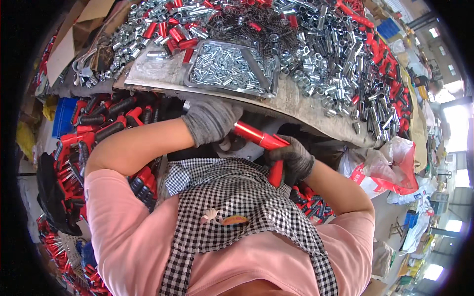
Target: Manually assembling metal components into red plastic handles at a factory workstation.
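Observation:
A red pistol-shaped hand tool [254, 134] lies level in front of my apron, just below the bench edge. My left hand [211, 121], in a grey knit glove, is closed around the barrel end. A small silver piece [186, 105] sticks out past that glove; I cannot tell whether it belongs to the tool. My right hand [292, 157], in a darker, soiled glove, is wrapped round the handle side. The red handle end [275, 173] points down below it. Some of the tool is hidden by my gloves.
On the bench [158, 74], a metal tray [229, 89] holds small silver pins. Behind it are dark springs [242, 27], silver tubes [321, 64] and red parts [390, 69]. Red tools with black grips [111, 118] are piled at my left. A plastic bag [390, 167] stands at right.

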### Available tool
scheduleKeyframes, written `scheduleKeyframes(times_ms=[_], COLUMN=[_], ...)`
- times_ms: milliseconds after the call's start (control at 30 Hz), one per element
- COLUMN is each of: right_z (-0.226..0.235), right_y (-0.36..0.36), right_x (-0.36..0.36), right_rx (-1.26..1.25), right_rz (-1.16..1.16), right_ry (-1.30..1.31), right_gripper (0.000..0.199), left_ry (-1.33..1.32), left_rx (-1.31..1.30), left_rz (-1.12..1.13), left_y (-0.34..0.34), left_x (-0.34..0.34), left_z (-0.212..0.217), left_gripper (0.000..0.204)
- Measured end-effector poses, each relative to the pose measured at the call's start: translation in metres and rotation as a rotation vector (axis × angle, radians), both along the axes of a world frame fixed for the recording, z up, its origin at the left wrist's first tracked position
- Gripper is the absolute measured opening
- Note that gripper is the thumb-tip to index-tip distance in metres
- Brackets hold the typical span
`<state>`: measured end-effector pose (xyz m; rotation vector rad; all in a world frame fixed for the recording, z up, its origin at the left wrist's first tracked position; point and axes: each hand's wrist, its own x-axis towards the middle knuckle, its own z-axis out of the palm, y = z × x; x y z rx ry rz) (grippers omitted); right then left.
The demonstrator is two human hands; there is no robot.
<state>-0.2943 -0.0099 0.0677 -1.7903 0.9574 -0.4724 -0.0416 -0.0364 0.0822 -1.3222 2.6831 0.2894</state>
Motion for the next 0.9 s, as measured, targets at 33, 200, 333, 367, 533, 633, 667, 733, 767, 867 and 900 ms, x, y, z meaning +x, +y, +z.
scheduleKeyframes(times_ms=[33, 200, 333, 367, 533, 633, 667, 733, 767, 867, 900], right_z=[0.001, 0.036, 0.027, 0.015, -0.02, -0.025, -0.026, -0.034, -0.055, -0.019, -0.02], right_y=[-0.001, -0.021, -0.034, -0.031, 0.006, 0.011, 0.012, 0.012, 0.01, 0.017, 0.011], right_x=[-0.001, 0.001, 0.0, 0.002, 0.029, 0.05, 0.057, 0.072, 0.077, 0.098, 0.109], right_rx=[0.155, -0.891, -1.367, -1.363, -1.194, -0.921, -0.73, -0.45, -0.405, -0.371, -0.37], right_rz=[-0.044, 0.437, 0.724, 0.737, 0.263, 0.059, -0.029, -0.124, -0.174, -0.185, -0.136], right_ry=[-0.049, 0.728, 0.274, 0.263, 0.339, 0.259, 0.199, -0.053, -0.163, -0.194, -0.261], right_gripper=[0.036, 0.037, 0.042, 0.042, 0.059, 0.07, 0.077, 0.075, 0.073, 0.074, 0.079], left_ry=[-0.002, 0.21, 0.253, 0.267, -0.122, -0.053, -0.014, 0.019, 0.073, 0.436, 0.453], left_rx=[0.003, 0.225, 1.056, 0.672, 0.238, -0.061, -0.185, -0.319, -0.525, -1.111, -1.312], left_rz=[0.002, -0.095, 0.161, -0.045, 0.095, -0.016, -0.039, -0.063, -0.063, 0.325, 0.558], left_y=[0.002, -0.009, 0.012, 0.016, -0.002, -0.012, -0.016, -0.024, -0.031, -0.032, -0.028], left_x=[0.003, 0.011, 0.001, 0.001, 0.019, 0.041, 0.048, 0.061, 0.065, 0.064, 0.056], left_z=[-0.007, -0.015, -0.013, -0.05, -0.026, -0.031, -0.029, -0.024, -0.019, 0.006, 0.026], left_gripper=[0.06, 0.027, 0.038, 0.039, 0.037, 0.025, 0.021, 0.018, 0.015, 0.033, 0.042])
